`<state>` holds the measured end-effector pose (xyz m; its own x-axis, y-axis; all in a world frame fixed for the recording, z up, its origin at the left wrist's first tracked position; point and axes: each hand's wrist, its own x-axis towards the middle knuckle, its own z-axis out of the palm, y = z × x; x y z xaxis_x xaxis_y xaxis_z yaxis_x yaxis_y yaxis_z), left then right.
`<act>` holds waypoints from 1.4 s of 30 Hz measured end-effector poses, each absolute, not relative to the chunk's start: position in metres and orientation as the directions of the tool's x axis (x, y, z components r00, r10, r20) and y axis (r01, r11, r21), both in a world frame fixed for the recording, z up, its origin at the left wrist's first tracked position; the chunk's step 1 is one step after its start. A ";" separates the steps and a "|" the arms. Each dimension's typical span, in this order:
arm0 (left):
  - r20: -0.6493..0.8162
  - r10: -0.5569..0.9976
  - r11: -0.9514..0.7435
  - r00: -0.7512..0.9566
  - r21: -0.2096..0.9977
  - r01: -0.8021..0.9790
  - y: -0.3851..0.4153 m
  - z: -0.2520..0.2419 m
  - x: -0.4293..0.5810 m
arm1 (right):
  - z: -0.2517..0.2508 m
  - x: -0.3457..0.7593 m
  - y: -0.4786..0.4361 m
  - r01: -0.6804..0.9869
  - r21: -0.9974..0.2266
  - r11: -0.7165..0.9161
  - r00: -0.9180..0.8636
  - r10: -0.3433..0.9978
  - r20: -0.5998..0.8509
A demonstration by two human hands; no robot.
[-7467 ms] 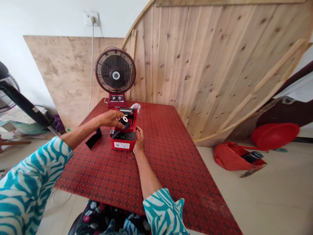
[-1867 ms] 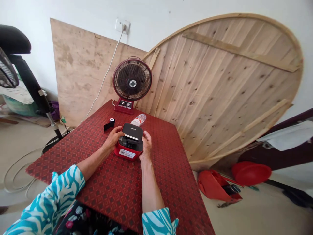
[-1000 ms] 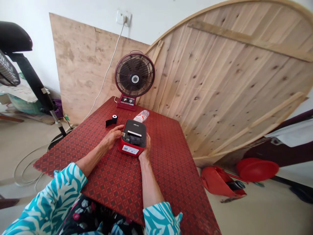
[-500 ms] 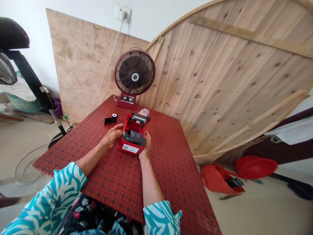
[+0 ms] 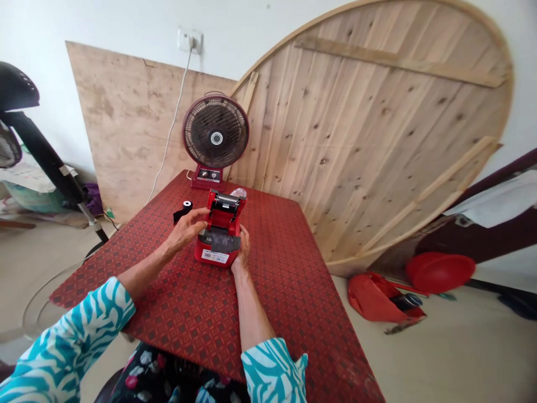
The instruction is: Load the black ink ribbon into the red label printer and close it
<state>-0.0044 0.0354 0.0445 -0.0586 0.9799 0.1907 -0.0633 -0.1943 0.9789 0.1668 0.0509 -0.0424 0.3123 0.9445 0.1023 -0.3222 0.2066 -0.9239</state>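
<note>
Right grip (image 5: 242, 249) sits along the printer's right wall, fingers wrapped up the side; can't tell from where I'm standing if it's clamped or only bracing. Left grip (image 5: 187, 226) is at the printer's left edge, thumb and fingers apart, nothing between them; contact with the casing unclear.

Red printer (image 5: 220, 217) is on the surface (image 5: 272, 291), lid (image 5: 226, 202) tipped up at its back, roller showing. Black strip (image 5: 222, 242) drapes over its front lip, just above the white label (image 5: 215, 256). Black roll (image 5: 183, 211) with a white core is off its left side, tail out. Clear bottle (image 5: 239, 192) right behind it; fan (image 5: 216, 138) further back.

Risks, my read: lid could drop on the left fingertips if bumped, since they're right next to it. Strip could crease or skew if the lid came down while it's off line. One-sided push from the left could twist the printer if the right hold is only a brace. Backward shove could catch the bottle.

Pose: left forearm slants in from front-left of the printer, palm toward it. Right forearm runs up from its front-right, steeper, hand low against the side.
</note>
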 end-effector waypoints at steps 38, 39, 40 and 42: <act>0.062 0.827 -0.553 0.559 0.269 0.789 0.086 0.085 0.029 | -0.046 0.165 0.058 -0.401 -0.891 0.213 0.305 0.948 0.090; 0.086 0.840 -0.534 0.535 0.300 0.790 0.082 0.088 0.026 | -0.047 0.165 0.058 -0.398 -0.893 0.210 0.304 0.949 0.087; 0.117 0.855 -0.512 0.506 0.346 0.786 0.078 0.090 0.022 | -0.047 0.166 0.058 -0.396 -0.895 0.206 0.303 0.949 0.084; 0.193 0.877 -0.477 0.440 0.455 0.752 0.069 0.095 0.010 | -0.047 0.166 0.058 -0.399 -0.896 0.196 0.297 0.952 0.076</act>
<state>0.0101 0.0689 0.0947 0.4399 0.8772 0.1925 0.7520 -0.4770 0.4549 0.1660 0.0584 -0.0472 0.2966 0.9520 0.0757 -0.3994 0.1957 -0.8957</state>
